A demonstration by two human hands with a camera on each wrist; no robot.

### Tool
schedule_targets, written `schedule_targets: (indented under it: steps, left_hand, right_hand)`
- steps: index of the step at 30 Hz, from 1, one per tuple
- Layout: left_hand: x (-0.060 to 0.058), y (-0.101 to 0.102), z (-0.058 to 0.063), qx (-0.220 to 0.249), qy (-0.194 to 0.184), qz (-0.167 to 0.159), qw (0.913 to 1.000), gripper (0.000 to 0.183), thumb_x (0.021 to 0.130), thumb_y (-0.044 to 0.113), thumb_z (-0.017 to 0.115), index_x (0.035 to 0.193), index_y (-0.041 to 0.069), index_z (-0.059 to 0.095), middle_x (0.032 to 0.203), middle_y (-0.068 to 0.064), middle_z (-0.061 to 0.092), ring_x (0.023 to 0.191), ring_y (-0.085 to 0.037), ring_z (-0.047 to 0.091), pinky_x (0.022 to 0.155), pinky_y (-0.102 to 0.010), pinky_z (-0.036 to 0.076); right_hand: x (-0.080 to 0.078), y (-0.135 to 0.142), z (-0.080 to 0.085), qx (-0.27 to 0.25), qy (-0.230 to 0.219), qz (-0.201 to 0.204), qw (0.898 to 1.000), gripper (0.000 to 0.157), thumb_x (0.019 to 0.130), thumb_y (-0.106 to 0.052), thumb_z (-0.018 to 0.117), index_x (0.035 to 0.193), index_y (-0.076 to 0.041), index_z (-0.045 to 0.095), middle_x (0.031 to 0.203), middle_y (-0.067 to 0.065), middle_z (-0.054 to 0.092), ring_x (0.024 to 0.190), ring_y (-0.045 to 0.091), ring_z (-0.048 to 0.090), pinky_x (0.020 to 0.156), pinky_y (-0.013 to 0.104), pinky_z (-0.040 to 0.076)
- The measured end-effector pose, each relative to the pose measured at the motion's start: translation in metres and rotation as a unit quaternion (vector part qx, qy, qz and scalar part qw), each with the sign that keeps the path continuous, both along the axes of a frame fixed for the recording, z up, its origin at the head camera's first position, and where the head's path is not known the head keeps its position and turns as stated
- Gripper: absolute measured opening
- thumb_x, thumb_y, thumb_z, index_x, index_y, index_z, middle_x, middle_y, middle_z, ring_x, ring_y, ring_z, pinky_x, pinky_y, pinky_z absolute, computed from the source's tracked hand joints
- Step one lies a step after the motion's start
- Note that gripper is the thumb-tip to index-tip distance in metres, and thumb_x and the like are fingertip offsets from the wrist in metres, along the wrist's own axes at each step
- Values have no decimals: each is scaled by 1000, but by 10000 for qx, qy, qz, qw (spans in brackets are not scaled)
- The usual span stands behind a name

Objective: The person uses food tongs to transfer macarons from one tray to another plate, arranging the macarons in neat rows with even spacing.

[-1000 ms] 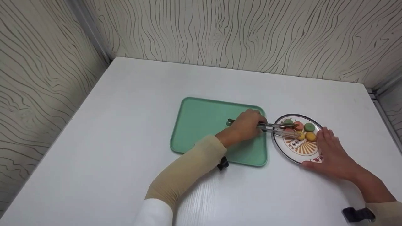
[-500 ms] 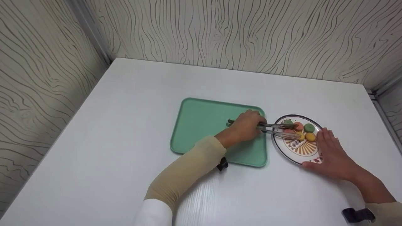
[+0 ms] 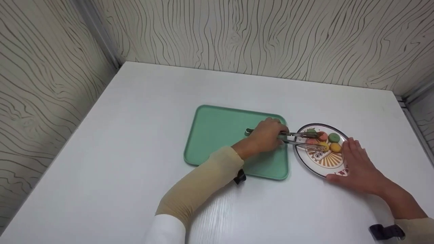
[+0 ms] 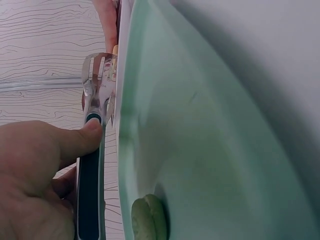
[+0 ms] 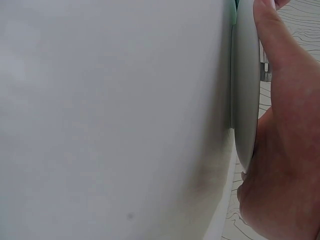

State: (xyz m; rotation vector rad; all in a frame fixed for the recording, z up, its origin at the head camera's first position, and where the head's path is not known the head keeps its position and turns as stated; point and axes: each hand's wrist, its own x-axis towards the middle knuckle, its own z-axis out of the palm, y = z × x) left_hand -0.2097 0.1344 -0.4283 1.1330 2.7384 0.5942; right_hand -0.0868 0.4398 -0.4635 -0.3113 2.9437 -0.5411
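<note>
My left hand point(image 3: 266, 135) grips metal tongs point(image 3: 291, 138) with dark handle inlays, thumb along the handle in the left wrist view. The tongs reach from over the green tray point(image 3: 217, 118) to the patterned white plate point(image 3: 307, 162), tips apart. One tip lies over the pink macarons, the other at a yellow macaron point(image 3: 324, 146). Another yellow macaron point(image 3: 335, 147) and a green macaron point(image 3: 334, 137) sit to their right. My right hand point(image 3: 361, 167) rests against the plate's right rim, fingers extended, thumb at the front edge. A green macaron point(image 4: 150, 217) lies on the tray.
The tray and plate stand side by side on a white table point(image 3: 118, 152). Wood-patterned panels point(image 3: 237, 37) rise behind the table and at both sides. Dark straps point(image 3: 386, 232) show at the wrists.
The tongs' lower tip has shifted slightly right and toward the front at the yellow macaron. Both hands, the plate and the tray stay nearly where they were.
</note>
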Motion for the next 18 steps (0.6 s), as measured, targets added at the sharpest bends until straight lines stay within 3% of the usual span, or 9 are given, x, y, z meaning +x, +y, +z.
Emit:
schedule_targets:
  steps: [18]
  left_hand:
    - [3, 0, 10, 93, -159, -1, 9998, 33, 95, 22, 75, 128, 22, 72, 117, 10, 68, 112, -8, 55, 100, -26, 42]
  right_hand:
    - [-1, -1, 0, 42, -48, -53, 10000, 126, 85, -51, 77, 153, 18, -3, 159, 42, -8, 149, 50, -17, 117, 43, -21]
